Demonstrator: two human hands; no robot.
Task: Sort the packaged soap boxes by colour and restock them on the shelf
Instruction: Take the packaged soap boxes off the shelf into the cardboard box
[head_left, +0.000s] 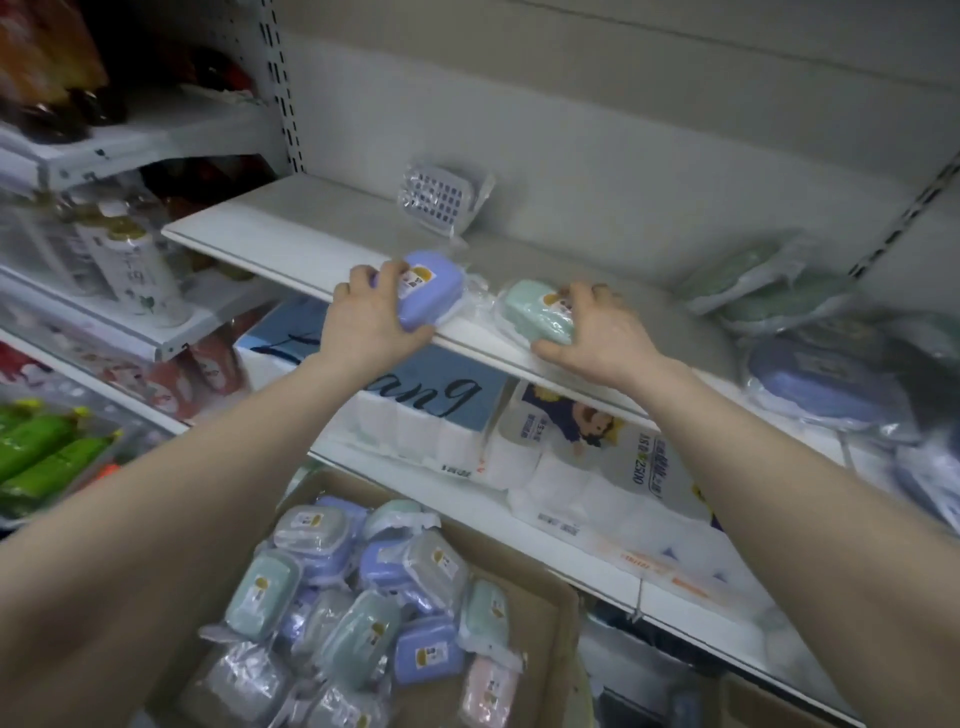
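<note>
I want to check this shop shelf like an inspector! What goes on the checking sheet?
Surface: white metal shelf board, with two boxes at its front edge.
Job's things: purple plastic soap box and mint-green plastic soap box, both in clear wrap; more wrapped soap boxes heaped in the brown cardboard carton below.
Clutter: clear bag with a blue grid near the back wall; bagged green goods and bagged purple goods at the right.
Grips: left hand holds the purple box; right hand holds the green one.
Cables: nothing seen.
Surroundings: toilet-roll packs beneath; bottles on the left.
</note>
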